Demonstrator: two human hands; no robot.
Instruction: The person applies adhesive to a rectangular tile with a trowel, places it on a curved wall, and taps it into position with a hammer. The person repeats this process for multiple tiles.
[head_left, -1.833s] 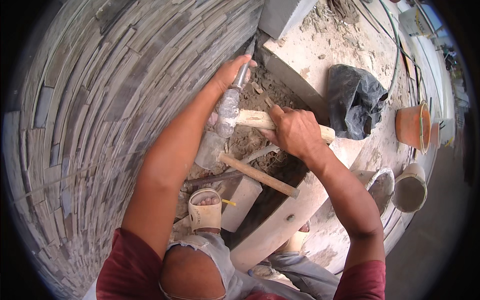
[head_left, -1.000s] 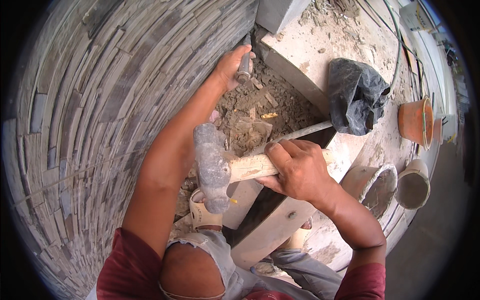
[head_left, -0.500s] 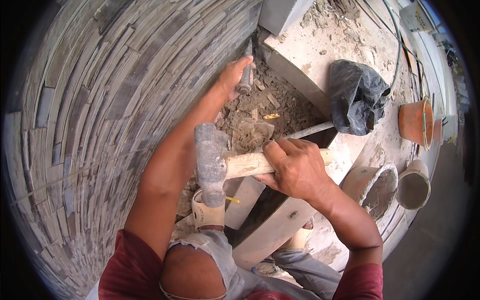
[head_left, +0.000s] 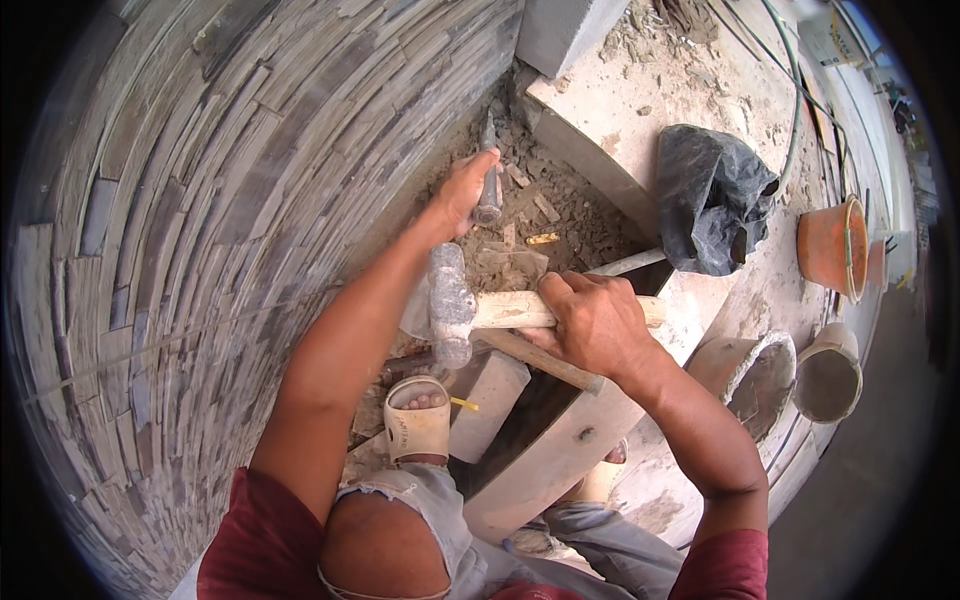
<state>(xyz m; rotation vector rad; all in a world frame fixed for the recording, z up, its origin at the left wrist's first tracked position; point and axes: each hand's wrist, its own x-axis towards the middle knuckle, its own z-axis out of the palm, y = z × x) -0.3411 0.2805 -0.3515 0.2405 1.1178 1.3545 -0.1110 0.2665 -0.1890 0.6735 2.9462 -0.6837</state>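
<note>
My left hand [head_left: 462, 195] is closed around a grey metal chisel [head_left: 489, 185], its tip toward the rubble in the corner by the wall. The chisel's flat struck end faces me. In my right hand [head_left: 598, 325] is the pale wooden handle of a hammer, gripped midway. Its heavy, dust-covered hammer head [head_left: 450, 305] hangs in the air nearer to me than the chisel, apart from it. Below the hammer, a wooden handle [head_left: 545, 360] lies across the slabs; what it belongs to is mostly hidden. Broken mortar [head_left: 570, 215] fills the corner.
A stone-strip wall [head_left: 200, 250] rises at the left. A pale step slab [head_left: 590, 150] borders the rubble, with a black plastic bag [head_left: 710, 200] on top. To the right are an orange bucket [head_left: 832, 250] and two mortar-caked containers [head_left: 745, 375]. My sandalled foot [head_left: 418, 415] is below the hammer.
My left hand has drawn the chisel back toward me, away from the corner. The hammer head has shifted right and slightly farther out, uncovering my foot; the loose wooden handle now shows.
</note>
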